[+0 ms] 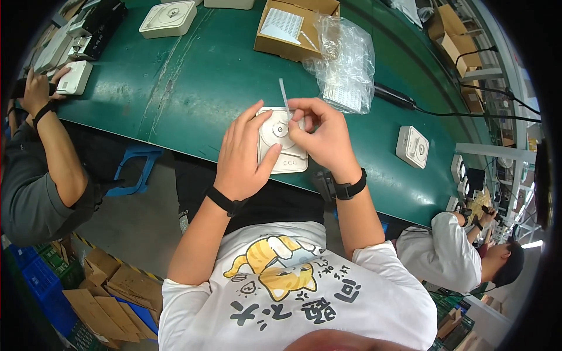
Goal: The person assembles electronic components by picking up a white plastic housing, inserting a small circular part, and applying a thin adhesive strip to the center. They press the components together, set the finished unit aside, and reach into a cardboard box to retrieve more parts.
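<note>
Right hand [319,130] pinches a strip [283,92] at the device [287,164]

The white device lies face up on the green worktop [202,73], near its front edge. The left hand [241,157] rests along the device's left side, fingers extended and thumb spread wide over its face. The right hand holds the strip's lower end between thumb and forefinger (the upper end sticks out past the device's far edge). Beyond are an open box [259,42] and a clear bag [356,61].
</note>
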{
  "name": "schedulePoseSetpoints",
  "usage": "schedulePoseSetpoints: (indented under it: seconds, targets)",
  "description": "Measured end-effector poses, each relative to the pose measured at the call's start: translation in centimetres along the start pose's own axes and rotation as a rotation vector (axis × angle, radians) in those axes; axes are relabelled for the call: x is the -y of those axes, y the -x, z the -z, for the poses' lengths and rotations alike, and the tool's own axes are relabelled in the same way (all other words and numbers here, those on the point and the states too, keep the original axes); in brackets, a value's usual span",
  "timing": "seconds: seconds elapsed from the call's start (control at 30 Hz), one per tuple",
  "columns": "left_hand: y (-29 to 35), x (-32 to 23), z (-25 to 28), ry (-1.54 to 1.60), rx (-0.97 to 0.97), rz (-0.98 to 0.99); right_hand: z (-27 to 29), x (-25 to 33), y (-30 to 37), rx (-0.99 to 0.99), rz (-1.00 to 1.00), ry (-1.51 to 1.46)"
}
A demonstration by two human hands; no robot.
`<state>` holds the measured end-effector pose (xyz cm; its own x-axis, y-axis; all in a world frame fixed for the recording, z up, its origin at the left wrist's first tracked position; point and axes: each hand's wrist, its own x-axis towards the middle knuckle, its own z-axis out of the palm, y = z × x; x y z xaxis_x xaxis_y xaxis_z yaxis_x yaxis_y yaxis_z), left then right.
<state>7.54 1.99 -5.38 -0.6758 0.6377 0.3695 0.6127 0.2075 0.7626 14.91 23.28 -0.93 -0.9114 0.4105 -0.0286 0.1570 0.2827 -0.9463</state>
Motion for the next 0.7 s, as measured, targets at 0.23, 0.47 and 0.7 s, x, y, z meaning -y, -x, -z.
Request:
schedulePoseSetpoints:
  seconds: [0.23, 0.47, 0.7]
  targets:
    - [0.0, 0.1, 0.1, -0.013, -0.007, -0.015, 0.2, 0.6, 1.2, -0.002, 0.183, 0.187]
    - [0.1, 0.4, 0.1, -0.012, -0.022, -0.021, 0.0, 0.6, 1.7, -0.077, 0.200, 0.254]
    - [0.2, 0.3, 0.2, -0.016, -0.018, -0.024, -1.0, 0.1, 3.2, -0.122, 0.191, 0.270]
